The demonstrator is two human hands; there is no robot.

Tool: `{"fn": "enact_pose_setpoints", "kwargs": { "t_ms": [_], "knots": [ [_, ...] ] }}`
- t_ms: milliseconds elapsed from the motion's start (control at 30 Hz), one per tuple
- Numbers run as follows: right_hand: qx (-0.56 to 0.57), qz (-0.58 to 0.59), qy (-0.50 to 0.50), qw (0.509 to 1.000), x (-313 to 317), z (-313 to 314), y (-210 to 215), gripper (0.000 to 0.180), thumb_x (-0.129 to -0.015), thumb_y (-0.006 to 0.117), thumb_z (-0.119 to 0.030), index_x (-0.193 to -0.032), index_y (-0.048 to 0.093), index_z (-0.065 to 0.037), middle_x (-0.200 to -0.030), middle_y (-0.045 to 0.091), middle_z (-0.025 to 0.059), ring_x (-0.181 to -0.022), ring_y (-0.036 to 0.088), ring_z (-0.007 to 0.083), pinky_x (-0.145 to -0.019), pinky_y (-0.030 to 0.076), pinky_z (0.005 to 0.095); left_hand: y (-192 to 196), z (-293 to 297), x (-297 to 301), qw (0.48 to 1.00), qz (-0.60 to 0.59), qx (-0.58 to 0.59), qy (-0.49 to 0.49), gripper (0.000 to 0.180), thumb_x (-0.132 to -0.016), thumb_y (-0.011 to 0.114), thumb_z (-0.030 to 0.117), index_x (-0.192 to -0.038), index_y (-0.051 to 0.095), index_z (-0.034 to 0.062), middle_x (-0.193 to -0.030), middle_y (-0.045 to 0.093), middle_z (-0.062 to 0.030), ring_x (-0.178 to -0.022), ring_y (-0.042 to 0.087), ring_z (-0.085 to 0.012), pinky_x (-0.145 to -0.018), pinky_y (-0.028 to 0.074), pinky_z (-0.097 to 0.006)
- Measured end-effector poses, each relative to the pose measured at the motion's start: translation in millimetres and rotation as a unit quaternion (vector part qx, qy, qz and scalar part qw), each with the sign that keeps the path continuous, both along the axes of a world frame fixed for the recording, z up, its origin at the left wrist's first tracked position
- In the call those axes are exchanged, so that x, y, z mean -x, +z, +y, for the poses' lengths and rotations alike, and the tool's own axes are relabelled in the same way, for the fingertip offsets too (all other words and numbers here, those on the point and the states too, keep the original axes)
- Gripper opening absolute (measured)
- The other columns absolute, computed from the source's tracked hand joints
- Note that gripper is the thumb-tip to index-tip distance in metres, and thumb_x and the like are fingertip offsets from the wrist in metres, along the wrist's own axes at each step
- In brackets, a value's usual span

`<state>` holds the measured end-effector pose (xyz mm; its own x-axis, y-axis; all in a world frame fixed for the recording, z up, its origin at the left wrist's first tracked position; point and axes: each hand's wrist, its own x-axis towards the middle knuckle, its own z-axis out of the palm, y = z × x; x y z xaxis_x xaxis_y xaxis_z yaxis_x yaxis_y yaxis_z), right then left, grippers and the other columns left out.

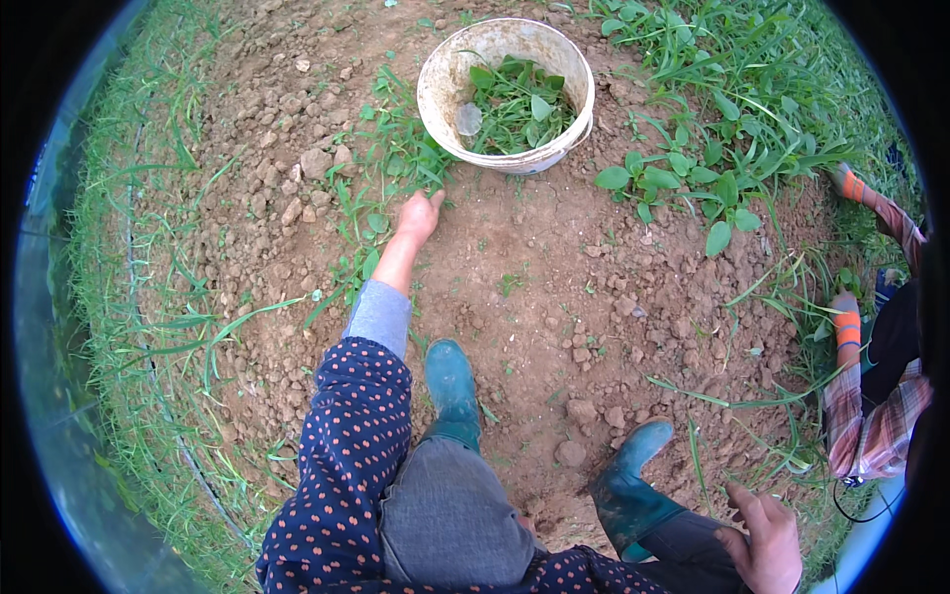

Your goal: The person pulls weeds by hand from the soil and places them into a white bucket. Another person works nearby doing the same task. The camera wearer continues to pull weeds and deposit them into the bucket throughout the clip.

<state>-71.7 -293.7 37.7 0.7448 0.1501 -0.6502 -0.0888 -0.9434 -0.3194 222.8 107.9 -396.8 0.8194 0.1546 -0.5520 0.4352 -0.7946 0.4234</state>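
Reaching forward over bare, crumbly brown soil [554,297], the person's left hand [420,216] has its fingers curled down into a clump of low green weeds [396,158], seemingly pinching the stems at ground level, though the exact grip is hidden by the leaves. Just beyond that hand, up and to its right, stands a round white plastic bucket [440,84], scuffed and dirt-stained, with a loose heap of pulled green leaves [517,104] lying inside it. The weeds being gripped run almost up to the bucket's near wall. The right hand [764,543] is well apart from all this, low by the right knee, fingers loosely spread and holding nothing. A navy sleeve with small orange dots [346,445] covers the left arm over a grey cuff, and two teal rubber boots [450,381] are planted in the clods. More broad-leaved plants [693,183] grow to the right of the bucket, and long grass [129,327] borders the left edge. At the right rim another person in a plaid sleeve [861,416] and orange-banded gloves crouches among the grass.
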Motion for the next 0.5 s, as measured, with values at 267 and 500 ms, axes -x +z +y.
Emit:
{"fn": "enact_pose_setpoints", "kwargs": {
  "t_ms": [267,500],
  "knots": [
    [-0.001,0.006,-0.014,1.0,-2.9,0.3,-3.7,0.049,-0.082,0.064,-0.004,-0.129,0.052,-0.007,-0.092,0.059,0.0175,-0.079,0.058,0.0332,-0.07,0.046,0.0391,-0.6,-21.3,-1.9,0.993,-0.004,-0.056,-0.108,0.047,-0.087,0.052,0.048,-0.112,0.064,0.0104,-0.114,0.062,-0.0197,-0.108,0.057,-0.0363,-0.093,0.045,-0.042],
    [0.007,0.006,-0.022,1.0,1.1,-2.1,-3.3,0.049,-0.081,0.063,-0.003,-0.129,0.052,-0.008,-0.091,0.058,0.0174,-0.078,0.058,0.0333,-0.069,0.046,0.0394,7.5,27.8,11.8,0.978,-0.191,0.025,-0.079,0.039,-0.091,0.054,0.031,-0.108,0.06,-0.0041,-0.101,0.064,-0.0261,-0.098,0.061,-0.038,-0.087,0.048,-0.042]
  ]
}}
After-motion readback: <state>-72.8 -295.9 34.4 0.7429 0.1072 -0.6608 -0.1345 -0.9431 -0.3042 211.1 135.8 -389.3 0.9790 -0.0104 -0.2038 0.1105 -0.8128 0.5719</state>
